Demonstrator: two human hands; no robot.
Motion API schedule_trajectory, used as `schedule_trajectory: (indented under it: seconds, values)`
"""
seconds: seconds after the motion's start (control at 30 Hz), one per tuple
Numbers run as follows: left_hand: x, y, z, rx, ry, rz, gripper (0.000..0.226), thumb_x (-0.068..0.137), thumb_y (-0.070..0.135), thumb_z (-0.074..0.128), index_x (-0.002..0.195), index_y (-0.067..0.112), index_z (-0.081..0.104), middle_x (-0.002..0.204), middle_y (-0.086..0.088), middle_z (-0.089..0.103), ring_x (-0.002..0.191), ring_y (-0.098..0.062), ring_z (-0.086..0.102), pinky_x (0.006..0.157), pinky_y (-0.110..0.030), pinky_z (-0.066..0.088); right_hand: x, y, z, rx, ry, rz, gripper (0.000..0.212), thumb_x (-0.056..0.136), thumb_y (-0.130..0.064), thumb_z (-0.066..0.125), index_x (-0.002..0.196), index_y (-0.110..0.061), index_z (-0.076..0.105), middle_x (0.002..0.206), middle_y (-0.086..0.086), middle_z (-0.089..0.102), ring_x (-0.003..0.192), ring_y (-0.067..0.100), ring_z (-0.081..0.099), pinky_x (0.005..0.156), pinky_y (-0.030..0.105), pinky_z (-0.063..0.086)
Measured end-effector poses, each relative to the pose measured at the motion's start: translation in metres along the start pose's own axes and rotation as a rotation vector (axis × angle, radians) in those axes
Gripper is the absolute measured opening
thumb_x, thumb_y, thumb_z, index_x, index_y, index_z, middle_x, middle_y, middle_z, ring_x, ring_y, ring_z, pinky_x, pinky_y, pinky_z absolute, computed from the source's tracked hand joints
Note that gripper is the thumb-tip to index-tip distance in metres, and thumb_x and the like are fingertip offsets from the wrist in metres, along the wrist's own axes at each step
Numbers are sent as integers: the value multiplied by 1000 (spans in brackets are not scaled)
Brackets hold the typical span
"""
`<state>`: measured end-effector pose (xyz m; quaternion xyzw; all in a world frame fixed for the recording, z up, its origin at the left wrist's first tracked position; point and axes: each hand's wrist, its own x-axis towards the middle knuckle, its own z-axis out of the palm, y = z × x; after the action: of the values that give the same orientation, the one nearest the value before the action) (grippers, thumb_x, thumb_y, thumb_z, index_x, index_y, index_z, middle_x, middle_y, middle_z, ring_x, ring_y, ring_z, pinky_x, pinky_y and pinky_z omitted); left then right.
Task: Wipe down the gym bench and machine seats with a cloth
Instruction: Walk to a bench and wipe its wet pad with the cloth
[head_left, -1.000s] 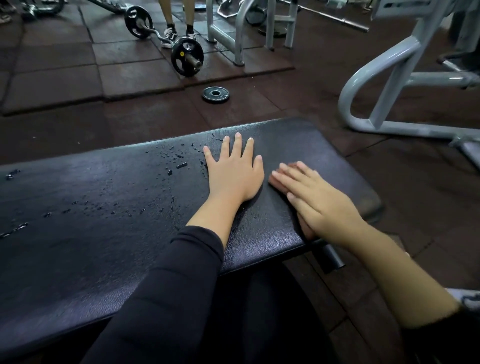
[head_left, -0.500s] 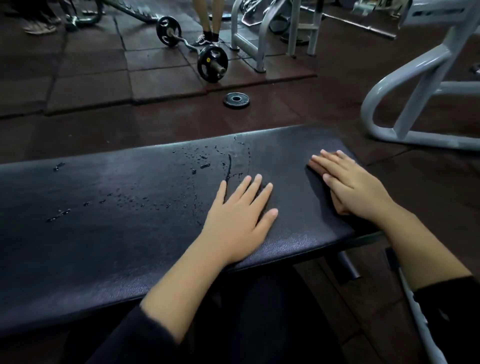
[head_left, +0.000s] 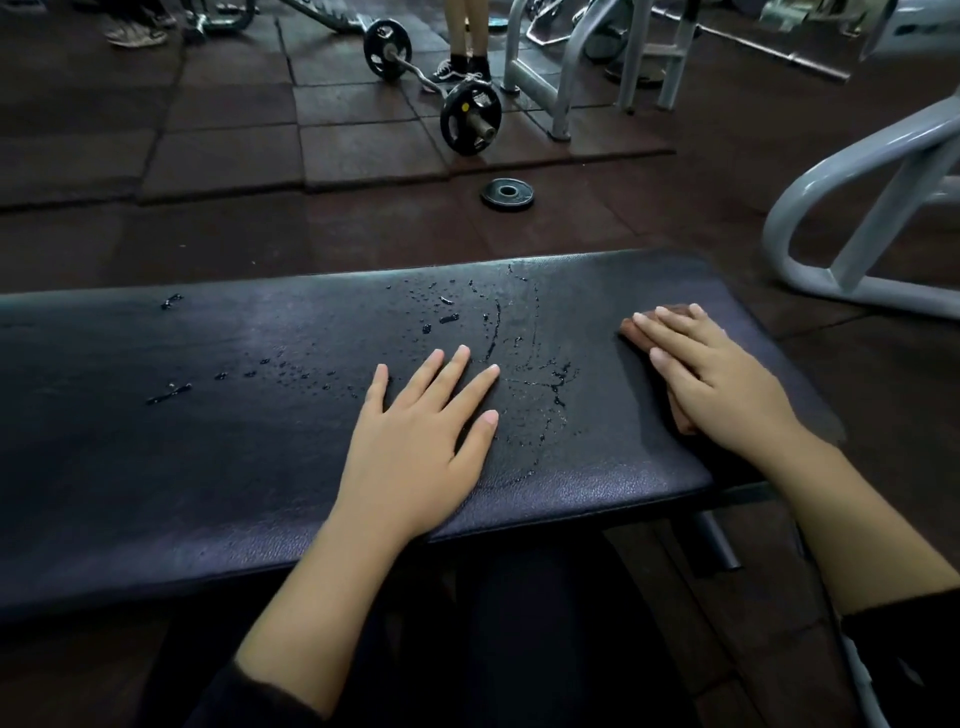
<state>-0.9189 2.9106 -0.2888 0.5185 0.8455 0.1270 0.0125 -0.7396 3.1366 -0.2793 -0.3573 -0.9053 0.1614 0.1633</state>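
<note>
A black padded gym bench (head_left: 208, 467) runs across the view, with water droplets (head_left: 447, 317) and wet streaks near its middle. My left hand (head_left: 421, 441) lies flat on the pad with straight, spread fingers, just left of the streaks. My right hand (head_left: 722, 379) presses flat with straight fingers on a small brown cloth (head_left: 636, 328) near the bench's right end. Most of the cloth is hidden under the hand; only its left edge and a bit by the wrist show.
A loaded curl bar (head_left: 470, 119) and a loose weight plate (head_left: 507, 194) lie on the rubber floor beyond the bench. Grey machine frames stand at the right (head_left: 857, 208) and back (head_left: 561, 78). A person's legs (head_left: 465, 57) stand behind the bar.
My right hand slid the cloth from beside my left hand out to the bench's right end, leaving wet streaks. My left hand drew back toward the near edge.
</note>
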Motion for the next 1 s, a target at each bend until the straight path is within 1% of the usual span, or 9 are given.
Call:
schedule_trajectory:
  seconds: [0.17, 0.27, 0.43, 0.57, 0.63, 0.7, 0.77, 0.87, 1.0]
  values:
    - [3, -2, 3, -18, 24, -7, 71, 87, 52, -9, 152, 39, 14, 160, 18, 6, 148, -3, 1, 119, -42, -3, 3, -57, 24, -29, -160, -183, 44, 99, -36, 32, 143, -34, 31, 154, -11, 25, 145, 10, 9, 119, 29, 10]
    - [3, -5, 4, -20, 28, -11, 75, 85, 50, -12, 154, 34, 13, 159, 19, 5, 147, -1, -1, 119, -38, -5, -25, -88, 41, -62, -187, -364, 53, 94, -43, 18, 144, -31, 34, 152, -10, 29, 145, 13, 15, 118, 37, 18]
    - [2, -6, 3, -19, 31, -9, 75, 85, 49, -11, 154, 34, 14, 159, 19, 5, 147, -2, 0, 119, -37, -6, -78, -63, 18, -84, -108, -549, 44, 99, -26, 31, 142, -22, 40, 150, -8, 34, 143, 13, 23, 116, 38, 23]
    - [2, -6, 4, -20, 32, -10, 74, 86, 48, -10, 154, 34, 14, 160, 19, 6, 147, -2, 1, 120, -39, -5, -55, -22, 0, -16, -164, -418, 44, 97, -37, 28, 140, -33, 38, 149, -11, 35, 142, 11, 23, 114, 43, 23]
    - [2, -6, 4, -22, 34, -9, 74, 86, 49, -10, 154, 33, 14, 160, 19, 6, 147, -2, 0, 120, -39, -4, -30, -17, 0, -2, -172, -305, 46, 93, -44, 25, 138, -37, 35, 149, -12, 33, 143, 10, 18, 118, 37, 15]
    - [3, -6, 4, -37, 41, -14, 74, 86, 49, -10, 154, 33, 15, 160, 19, 6, 147, -1, 0, 120, -38, -5, -9, -28, 12, -45, -163, -264, 53, 91, -47, 22, 140, -31, 35, 151, -8, 32, 144, 15, 17, 119, 31, 11]
    - [4, -6, 5, -54, 59, -20, 76, 86, 49, -9, 154, 30, 19, 160, 17, 10, 147, -1, 3, 120, -37, -3, -5, -54, 27, -63, -180, -309, 59, 89, -46, 19, 141, -24, 38, 151, -3, 33, 144, 19, 19, 119, 33, 12]
    - [4, -7, 6, -71, 87, -22, 76, 88, 48, -7, 153, 25, 25, 159, 13, 16, 147, -3, 9, 120, -36, 1, -43, -85, 36, -53, -183, -476, 50, 95, -34, 25, 142, -22, 40, 150, -5, 35, 143, 17, 21, 117, 36, 18]
    - [3, -8, 5, -75, 86, -20, 74, 89, 48, -5, 152, 25, 27, 159, 12, 18, 147, -5, 11, 120, -36, 1, -86, -60, 11, -39, -225, -649, 44, 99, -25, 32, 142, -22, 40, 150, -10, 33, 143, 15, 22, 116, 38, 23]
